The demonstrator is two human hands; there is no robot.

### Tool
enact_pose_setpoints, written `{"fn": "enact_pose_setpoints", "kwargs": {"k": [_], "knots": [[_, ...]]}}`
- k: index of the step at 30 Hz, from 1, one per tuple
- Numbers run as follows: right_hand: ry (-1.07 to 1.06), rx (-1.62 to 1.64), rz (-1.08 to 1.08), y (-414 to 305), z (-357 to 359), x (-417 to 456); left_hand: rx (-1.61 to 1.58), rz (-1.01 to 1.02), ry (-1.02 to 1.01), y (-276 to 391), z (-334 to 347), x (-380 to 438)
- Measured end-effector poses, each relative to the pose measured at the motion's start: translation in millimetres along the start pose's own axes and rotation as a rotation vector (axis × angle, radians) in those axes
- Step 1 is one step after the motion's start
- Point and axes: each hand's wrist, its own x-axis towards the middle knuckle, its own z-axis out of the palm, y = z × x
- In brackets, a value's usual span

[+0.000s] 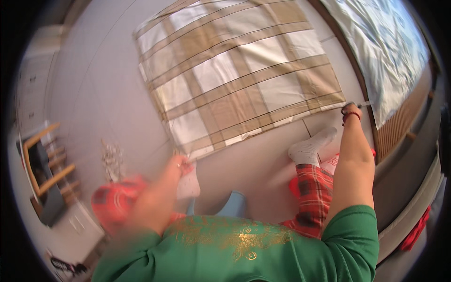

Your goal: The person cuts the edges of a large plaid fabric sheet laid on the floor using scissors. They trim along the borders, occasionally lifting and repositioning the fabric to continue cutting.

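A beige, white and brown plaid cloth (232, 74) is spread before me on the pale tiled floor. At its near left corner is my left hand (180, 165), blurred, with a ring on a finger; the fingers seem to hold the cloth's edge, though blur hides the grip. My right hand (351, 108), with a red band at the wrist, is at the near right corner. It is closed around the dark handles of what looks like a pair of scissors (364, 104), whose blades point right. Whether it also touches the cloth is unclear.
A bed with a blue and white sheet (391, 63) stands at the right, its ribbed wooden side facing the floor. My legs in red plaid trousers (313, 194) are apart near the cloth. A blue object (232, 204) lies between them. A wooden-framed chair (31, 162) is at the left.
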Motion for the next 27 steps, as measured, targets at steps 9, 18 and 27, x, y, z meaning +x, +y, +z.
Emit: {"fn": "enact_pose_setpoints", "kwargs": {"k": [9,18,27], "knots": [[-0.135,0.594,-0.156,-6,-42,-100,-0.084,-0.024,0.037,16,11,-32],[-0.707,0.698,-0.563,28,-122,-366,-0.286,0.103,0.109,46,4,-74],[-0.980,0.609,-0.732,88,-157,-537,-0.087,0.045,-0.050,72,-18,-111]]}}
